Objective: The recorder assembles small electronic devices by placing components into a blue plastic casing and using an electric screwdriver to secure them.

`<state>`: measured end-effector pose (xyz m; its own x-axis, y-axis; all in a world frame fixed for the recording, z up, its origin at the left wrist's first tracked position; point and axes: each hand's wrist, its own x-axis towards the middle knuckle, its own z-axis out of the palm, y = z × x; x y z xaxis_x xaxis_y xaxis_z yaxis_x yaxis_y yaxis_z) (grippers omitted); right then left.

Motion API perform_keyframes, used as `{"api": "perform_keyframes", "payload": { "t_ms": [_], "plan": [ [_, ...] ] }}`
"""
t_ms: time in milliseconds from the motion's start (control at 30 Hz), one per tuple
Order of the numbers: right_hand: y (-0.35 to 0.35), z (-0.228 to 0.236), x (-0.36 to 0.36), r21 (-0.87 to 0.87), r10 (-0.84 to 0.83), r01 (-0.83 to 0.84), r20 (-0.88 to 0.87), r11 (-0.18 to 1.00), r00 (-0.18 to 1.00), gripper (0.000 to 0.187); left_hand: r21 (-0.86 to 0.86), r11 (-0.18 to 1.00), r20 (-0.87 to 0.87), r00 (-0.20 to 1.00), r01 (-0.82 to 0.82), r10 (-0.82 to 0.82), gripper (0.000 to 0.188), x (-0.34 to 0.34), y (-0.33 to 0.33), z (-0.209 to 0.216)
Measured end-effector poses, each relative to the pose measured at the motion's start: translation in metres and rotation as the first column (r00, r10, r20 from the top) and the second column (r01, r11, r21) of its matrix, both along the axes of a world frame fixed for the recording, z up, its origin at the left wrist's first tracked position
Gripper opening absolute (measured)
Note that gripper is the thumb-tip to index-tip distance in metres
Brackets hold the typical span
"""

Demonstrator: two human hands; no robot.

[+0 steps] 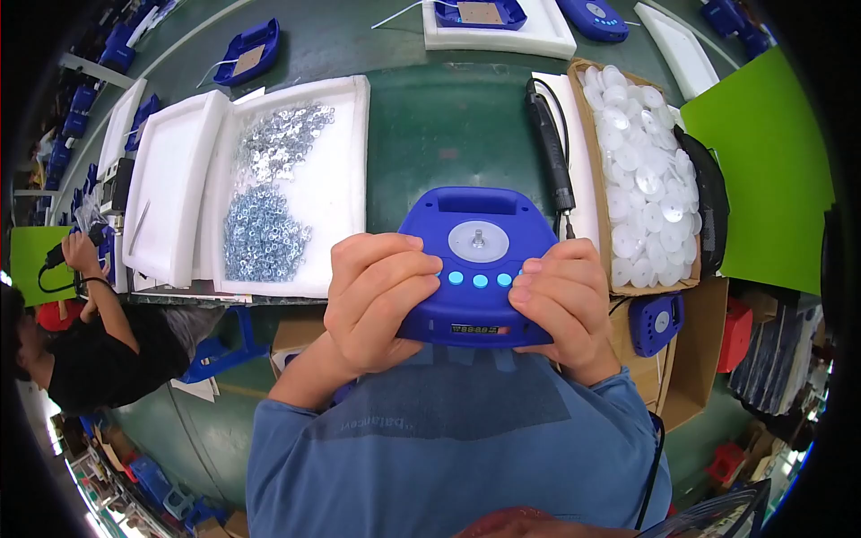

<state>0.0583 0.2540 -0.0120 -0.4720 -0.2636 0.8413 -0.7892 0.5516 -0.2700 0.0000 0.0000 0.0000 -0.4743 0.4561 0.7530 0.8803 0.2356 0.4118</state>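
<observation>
Both hands hold up a blue plastic scale body (430, 309) in front of my chest. A cut-out handle runs along its far edge, and a round white disc (462, 242) with a metal stud sits in its top. Below the disc are three light blue buttons (481, 281), then a small dark display (473, 329) on the near edge. My left hand (381, 300) is closed round the left side, fingers on the top face. My right hand (569, 305) grips the right side the same way, fingertips beside the rightmost button. The thumbs are mostly hidden.
A white foam tray (345, 179) of small metal washers and nuts lies left. To the right are a black electric screwdriver (552, 148) and a cardboard box of white plastic discs (647, 179). More blue housings (248, 54) lie farther back. Another person (117, 350) works at left.
</observation>
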Motion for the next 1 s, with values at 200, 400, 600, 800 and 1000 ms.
{"api": "perform_keyframes", "payload": {
  "t_ms": [200, 400, 600, 800, 1000],
  "plan": [
    [0.005, 0.001, -0.008, -0.024, -0.022, 0.022, 0.007, 0.999, 1.000, 0.050, -0.045, 0.999, 0.000, 1.000, 0.019, -0.019, 0.047, -0.012, 0.008, 0.002],
    [0.014, -0.002, -0.013, -0.031, -0.057, 0.057, -0.016, 0.998, 0.998, 0.051, -0.017, 0.998, -0.015, 0.998, 0.055, -0.056, 0.048, -0.027, 0.020, 0.000],
    [0.021, -0.003, -0.019, -0.037, -0.086, 0.085, -0.016, 0.996, 0.996, 0.052, -0.011, 0.997, -0.022, 0.997, 0.072, -0.072, 0.048, -0.039, 0.030, 0.001],
    [0.031, 0.000, -0.032, -0.043, -0.146, 0.145, -0.036, 0.989, 0.989, 0.057, -0.163, 0.981, 0.074, 0.993, 0.102, -0.091, 0.057, -0.049, 0.042, 0.035],
    [0.055, 0.011, -0.084, 0.077, -0.278, 0.287, -0.106, 0.955, 0.955, 0.063, -0.366, 0.879, 0.196, 0.948, 0.307, -0.249, 0.068, -0.105, 0.057, 0.045]
  ]
}}
